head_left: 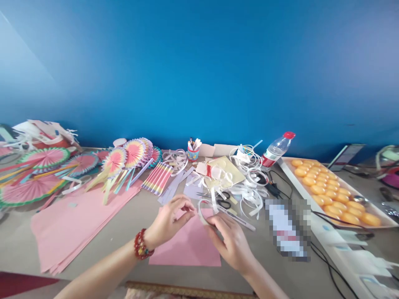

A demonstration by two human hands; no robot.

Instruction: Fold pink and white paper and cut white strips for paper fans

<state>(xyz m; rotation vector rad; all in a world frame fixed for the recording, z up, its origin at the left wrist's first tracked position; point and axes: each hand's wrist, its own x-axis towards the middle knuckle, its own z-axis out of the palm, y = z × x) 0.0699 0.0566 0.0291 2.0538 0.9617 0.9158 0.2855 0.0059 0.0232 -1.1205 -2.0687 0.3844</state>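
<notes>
My right hand (229,238) pinches a curled white strip (202,211), perhaps tape, which arcs up in front of the fingers. Close on its left, my left hand (173,218), with a beaded bracelet at the wrist, has its thumb and fingers brought together. Whatever lies between those fingertips is too small to make out. Beneath both hands a pink paper sheet (187,247) lies flat on the table. Dark-handled scissors (223,201) and a pale, slim cutter-like tool (240,221) lie just beyond my right hand.
Stacked pink paper (77,224) and folded paper fans (135,153) occupy the left. Tangled white strips (249,187), a pen cup (193,153) and a plastic bottle (277,151) stand or lie toward the wall. Rightward are a tray of orange ovals (327,187) and black cables (327,265).
</notes>
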